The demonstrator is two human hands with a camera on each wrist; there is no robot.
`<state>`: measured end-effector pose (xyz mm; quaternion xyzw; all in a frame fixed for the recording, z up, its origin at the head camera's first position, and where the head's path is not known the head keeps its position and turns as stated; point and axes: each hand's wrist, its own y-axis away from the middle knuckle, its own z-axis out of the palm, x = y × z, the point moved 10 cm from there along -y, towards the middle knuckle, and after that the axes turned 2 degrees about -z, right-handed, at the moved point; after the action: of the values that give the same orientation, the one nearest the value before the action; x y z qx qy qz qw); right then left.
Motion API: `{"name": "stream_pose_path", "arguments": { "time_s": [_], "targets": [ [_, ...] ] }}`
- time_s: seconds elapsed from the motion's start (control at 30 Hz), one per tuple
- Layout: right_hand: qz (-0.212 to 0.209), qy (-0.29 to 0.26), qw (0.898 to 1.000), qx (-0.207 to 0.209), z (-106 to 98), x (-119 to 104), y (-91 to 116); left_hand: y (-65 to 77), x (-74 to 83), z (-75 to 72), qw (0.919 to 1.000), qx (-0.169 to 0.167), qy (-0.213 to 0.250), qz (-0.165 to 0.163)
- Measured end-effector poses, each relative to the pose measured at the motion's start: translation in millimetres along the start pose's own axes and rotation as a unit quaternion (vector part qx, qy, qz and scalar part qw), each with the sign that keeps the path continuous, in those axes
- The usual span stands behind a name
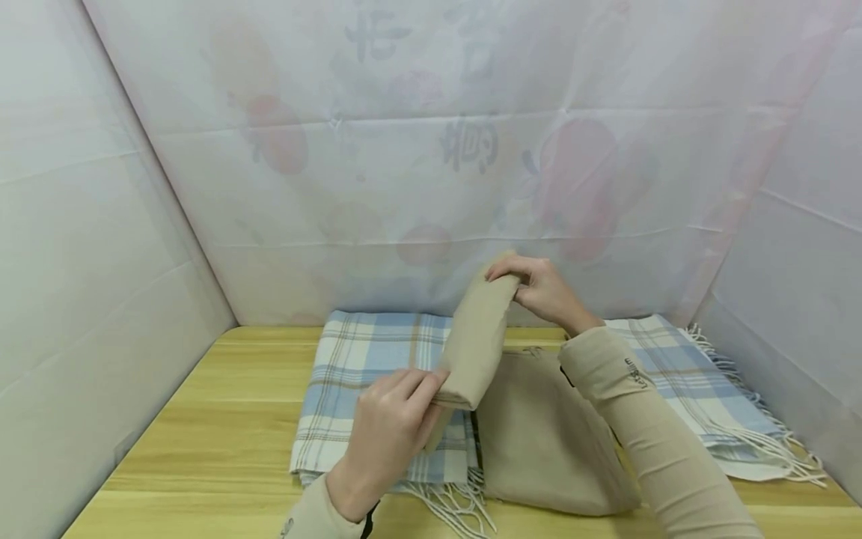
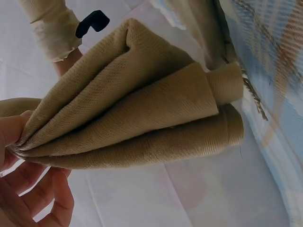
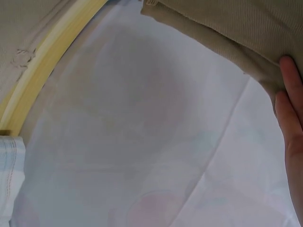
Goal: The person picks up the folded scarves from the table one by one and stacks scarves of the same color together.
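Observation:
Both hands hold a folded beige ribbed cloth [image 1: 474, 329] raised at a slant above the table. At its near, lower end, my left hand [image 1: 390, 423] pinches the layers between thumb and fingers. My right hand [image 1: 542, 288] grips the far, upper end, with the thumb under it and fingers over the edge. In the left wrist view several layers of the cloth [image 2: 142, 99] fan out from the pinch. The right wrist view shows only some right fingers [image 3: 291, 111] against the cloth [image 3: 236, 38].
A blue-and-white plaid fringed scarf [image 1: 377, 348] lies folded left of centre. Beside it rests another beige folded fabric piece [image 1: 539, 442]. A second plaid fringed scarf [image 1: 707, 389] lies at the right, partly behind my sleeve. White printed sheets [image 1: 417, 187] wall in the wooden table [image 1: 202, 419].

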<state>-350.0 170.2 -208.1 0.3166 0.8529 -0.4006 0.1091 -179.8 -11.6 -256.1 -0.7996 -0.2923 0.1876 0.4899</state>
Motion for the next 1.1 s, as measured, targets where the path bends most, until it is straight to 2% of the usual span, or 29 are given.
{"name": "stream_pose_path", "arguments": {
  "time_s": [0.1,0.4,0.63,0.97,1.1],
  "targets": [
    [0.017,-0.01,1.0,-0.001,-1,2,-1,-0.2,3.6,1.3,1.0,0.003,-0.002,0.007],
    [0.025,-0.042,0.999,-0.003,-3,4,-1,-3.4,13.3,5.7,0.9999,-0.006,0.0,0.01],
    [0.03,-0.052,0.998,-0.007,-2,8,-2,-2.8,25.9,11.2,0.9988,0.009,-0.024,0.041],
    [0.018,-0.042,0.999,-0.004,-6,8,4,-3.9,37.3,23.2,0.9983,-0.028,-0.03,0.041],
    [0.014,-0.037,0.999,-0.004,-9,9,10,-4.8,45.3,26.5,0.9974,-0.024,-0.035,0.058]
  ]
}}
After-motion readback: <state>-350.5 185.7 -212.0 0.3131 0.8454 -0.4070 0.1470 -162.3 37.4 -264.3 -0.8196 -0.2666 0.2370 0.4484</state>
